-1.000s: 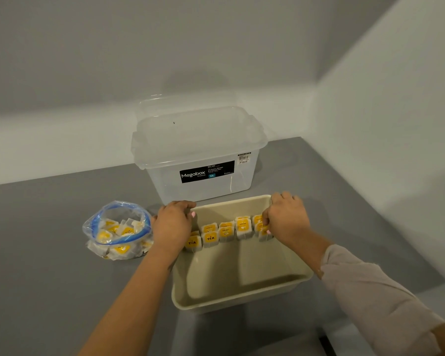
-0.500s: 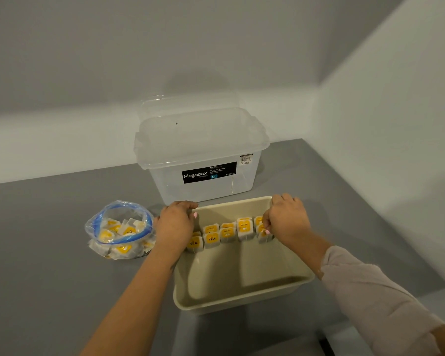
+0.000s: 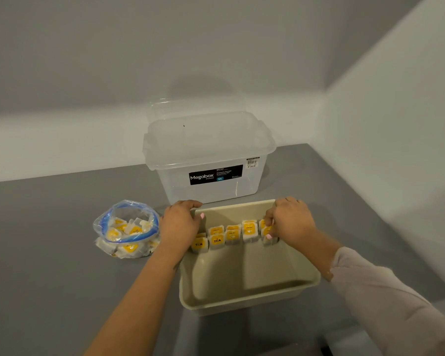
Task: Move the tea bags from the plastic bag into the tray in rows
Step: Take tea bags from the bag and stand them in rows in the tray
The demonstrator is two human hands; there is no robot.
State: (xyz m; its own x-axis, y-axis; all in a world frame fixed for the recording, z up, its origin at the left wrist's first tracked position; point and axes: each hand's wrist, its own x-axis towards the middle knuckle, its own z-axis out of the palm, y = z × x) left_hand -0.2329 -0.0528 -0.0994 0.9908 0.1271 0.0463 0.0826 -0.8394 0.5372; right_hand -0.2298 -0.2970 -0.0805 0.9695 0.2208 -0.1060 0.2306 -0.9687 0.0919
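A beige tray (image 3: 249, 296) sits on the grey table before me. Along its far wall stand rows of white tea bags with yellow labels (image 3: 231, 235). My left hand (image 3: 179, 224) curls over the tray's far left corner, beside the leftmost tea bag. My right hand (image 3: 289, 222) is at the right end of the rows, its fingers curled round the rightmost tea bags (image 3: 267, 231). A clear plastic bag with a blue zip rim (image 3: 127, 227) lies open to the left of the tray, holding several more tea bags.
A clear lidded Megabox storage box (image 3: 208, 155) stands just behind the tray. White walls meet in a corner at the back right. The grey table (image 3: 49, 278) stretches to the left and front.
Both hands stay at the ends of the tea bag rows with hardly any motion. The view has shifted slightly.
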